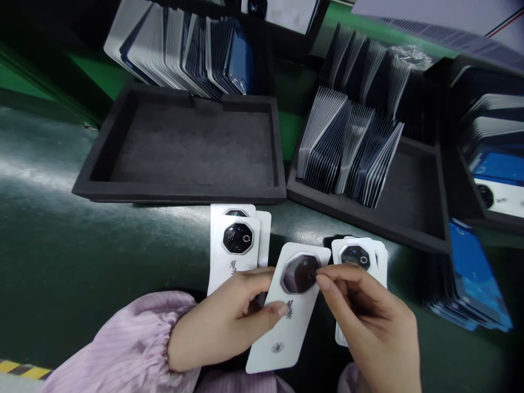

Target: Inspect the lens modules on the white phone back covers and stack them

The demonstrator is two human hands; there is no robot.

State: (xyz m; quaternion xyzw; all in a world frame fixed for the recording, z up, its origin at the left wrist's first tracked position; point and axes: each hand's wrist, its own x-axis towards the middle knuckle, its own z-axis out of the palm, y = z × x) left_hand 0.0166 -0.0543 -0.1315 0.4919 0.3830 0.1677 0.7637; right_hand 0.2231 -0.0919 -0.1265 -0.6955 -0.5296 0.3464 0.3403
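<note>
A white phone back cover (282, 338) with a dark octagonal camera window and black lettering is tilted in front of me. My left hand (233, 319) grips its left edge, thumb on the front face and fingers behind. The thumb and forefinger of my right hand (368, 322) are pinched together at the right edge of the camera window; whether a thin film is between them I cannot make out. Behind my left hand lies a small pile of similar white covers (225, 262). Partly hidden by my right hand is another pile of white covers (380, 262).
A black foam tray (180, 191) stands behind the left pile, with a row of upright panels (172, 49) beyond. To its right, another black tray (421, 185) holds several slanted stacks of panels (347, 142). Blue-topped panels (477, 273) lie at the right.
</note>
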